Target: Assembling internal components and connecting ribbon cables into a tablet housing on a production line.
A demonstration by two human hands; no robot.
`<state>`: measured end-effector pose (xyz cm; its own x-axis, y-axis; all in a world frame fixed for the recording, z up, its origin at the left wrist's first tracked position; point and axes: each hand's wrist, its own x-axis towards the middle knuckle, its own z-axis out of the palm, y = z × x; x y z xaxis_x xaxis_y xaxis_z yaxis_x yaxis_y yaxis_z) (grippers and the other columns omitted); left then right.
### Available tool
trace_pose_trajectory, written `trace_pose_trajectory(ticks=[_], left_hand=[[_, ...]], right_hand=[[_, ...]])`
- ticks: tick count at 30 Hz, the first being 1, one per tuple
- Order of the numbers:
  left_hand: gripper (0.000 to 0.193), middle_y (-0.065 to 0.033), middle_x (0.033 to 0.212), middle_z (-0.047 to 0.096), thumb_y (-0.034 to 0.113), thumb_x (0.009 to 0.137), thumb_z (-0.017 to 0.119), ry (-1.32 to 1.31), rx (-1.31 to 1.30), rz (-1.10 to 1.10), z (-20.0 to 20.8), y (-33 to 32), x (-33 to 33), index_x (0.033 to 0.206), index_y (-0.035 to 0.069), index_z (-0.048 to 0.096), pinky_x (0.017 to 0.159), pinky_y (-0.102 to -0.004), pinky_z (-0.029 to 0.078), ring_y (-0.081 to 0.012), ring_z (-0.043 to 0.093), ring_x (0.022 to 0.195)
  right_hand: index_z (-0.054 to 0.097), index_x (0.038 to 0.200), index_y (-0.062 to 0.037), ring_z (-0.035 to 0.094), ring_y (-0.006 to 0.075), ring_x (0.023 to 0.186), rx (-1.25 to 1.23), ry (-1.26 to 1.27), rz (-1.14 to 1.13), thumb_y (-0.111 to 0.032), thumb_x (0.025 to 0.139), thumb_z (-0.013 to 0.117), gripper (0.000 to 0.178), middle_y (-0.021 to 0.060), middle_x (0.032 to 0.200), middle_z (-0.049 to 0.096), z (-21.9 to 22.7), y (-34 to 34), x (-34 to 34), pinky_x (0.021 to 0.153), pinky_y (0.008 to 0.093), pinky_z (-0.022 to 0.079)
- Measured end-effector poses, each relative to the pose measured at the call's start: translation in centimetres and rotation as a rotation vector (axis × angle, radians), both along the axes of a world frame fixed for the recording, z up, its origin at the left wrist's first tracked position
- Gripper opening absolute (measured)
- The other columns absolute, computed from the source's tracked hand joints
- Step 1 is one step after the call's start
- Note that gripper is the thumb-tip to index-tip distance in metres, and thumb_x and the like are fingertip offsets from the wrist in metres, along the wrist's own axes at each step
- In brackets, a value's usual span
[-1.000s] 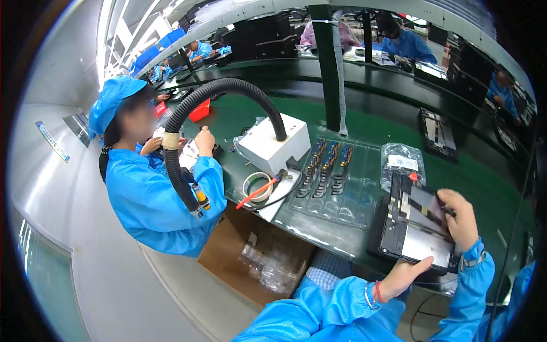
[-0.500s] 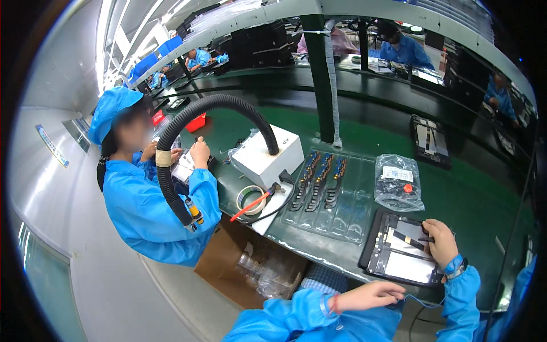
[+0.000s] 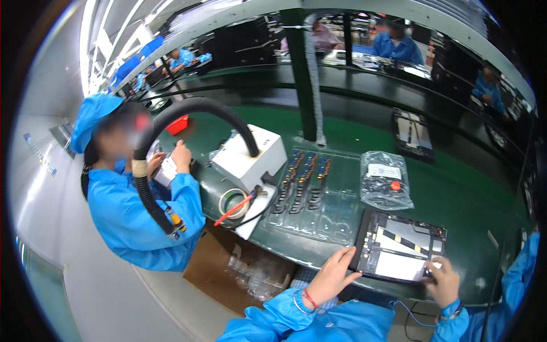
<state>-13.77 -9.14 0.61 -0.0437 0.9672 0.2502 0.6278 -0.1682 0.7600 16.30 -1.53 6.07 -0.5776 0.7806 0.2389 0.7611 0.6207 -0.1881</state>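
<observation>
An opened tablet (image 3: pixel 393 263) lies on the green bench in front of me, with white panels and dark inner parts showing. My left hand (image 3: pixel 332 277) rests its fingertips on the tablet's left edge, its fingers stretched and the thumb apart. At the lower right corner my right hand (image 3: pixel 444 284) has its fingers curled together over the tablet. Something small and dark shows at those fingertips, too blurred to name. A dark strip with pale yellow patches (image 3: pixel 403 241) crosses the tablet's middle at a slant.
Left of the tablet, a clear plastic tray (image 3: pixel 336 219) holds several dark strip-shaped parts (image 3: pixel 302 182). A clear bag (image 3: pixel 386 182) lies behind the tablet. Farther left stand a white box (image 3: pixel 250 157) with a black hose, a tape roll (image 3: pixel 233 203) and a co-worker (image 3: pixel 142 211).
My left hand has come up from near my lap to the tablet's left edge. The right hand has moved from the tablet's upper right side to its lower right corner. The view has shifted slightly.
</observation>
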Motion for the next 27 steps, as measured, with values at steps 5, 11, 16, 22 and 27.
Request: trace_pose_trajectory(ticks=[5,11,16,22,27], left_hand=[[0.049,-0.016,0.112,0.051,0.016,0.077,0.067,-0.085,0.007,-0.018,-0.4,0.7,1.0,0.118,-0.003,0.049,0.08,-0.0344,0.048,-0.0309,0.056,0.094],[0.045,-0.0193,0.109,0.052,0.016,0.078,0.065,0.028,0.113,-0.091,-0.5,2.8,5.0,0.115,-0.004,0.05,0.081,-0.0364,0.047,-0.0343,0.055,0.094],[0.043,-0.0221,0.109,0.052,0.013,0.076,0.066,-0.013,0.091,-0.179,-0.7,5.8,5.7,0.111,-0.007,0.051,0.085,-0.0385,0.045,-0.0364,0.052,0.1],[0.042,-0.0211,0.108,0.052,0.007,0.074,0.064,0.045,0.064,-0.255,0.7,7.3,6.2,0.111,-0.006,0.05,0.079,-0.0378,0.048,-0.0355,0.056,0.092],[0.042,-0.0214,0.108,0.051,0.005,0.075,0.061,-0.049,0.047,-0.261,-0.2,6.7,6.1,0.113,-0.007,0.048,0.08,-0.039,0.048,-0.0364,0.055,0.094]], right_hand=[[0.062,0.099,-0.0125,0.062,0.0244,0.064,0.047,-0.059,-0.006,-0.013,0.056,0.076,0.046,0.0094,0.104,0.057,-1.9,-1.3,0.3,0.054,0.0338,0.049],[0.062,0.098,-0.0087,0.063,0.0262,0.068,0.152,0.008,-0.074,0.002,0.055,0.071,0.045,0.011,0.101,0.06,-2.2,-1.2,3.5,0.057,0.0346,0.051],[0.062,0.105,-0.0127,0.063,0.0273,0.082,0.072,0.057,0.014,-0.002,0.064,0.07,0.043,0.0093,0.106,0.06,-2.7,1.4,5.2,0.068,0.0337,0.053],[0.061,0.108,-0.0144,0.063,0.0248,0.083,-0.111,0.133,0.042,0.005,0.065,0.066,0.048,0.0066,0.107,0.06,-1.6,2.7,5.9,0.07,0.0307,0.054],[0.063,0.106,-0.0141,0.063,0.0244,0.084,0.049,0.068,0.122,0.001,0.069,0.066,0.04,0.0061,0.104,0.062,-2.4,2.4,6.2,0.071,0.0304,0.054]])
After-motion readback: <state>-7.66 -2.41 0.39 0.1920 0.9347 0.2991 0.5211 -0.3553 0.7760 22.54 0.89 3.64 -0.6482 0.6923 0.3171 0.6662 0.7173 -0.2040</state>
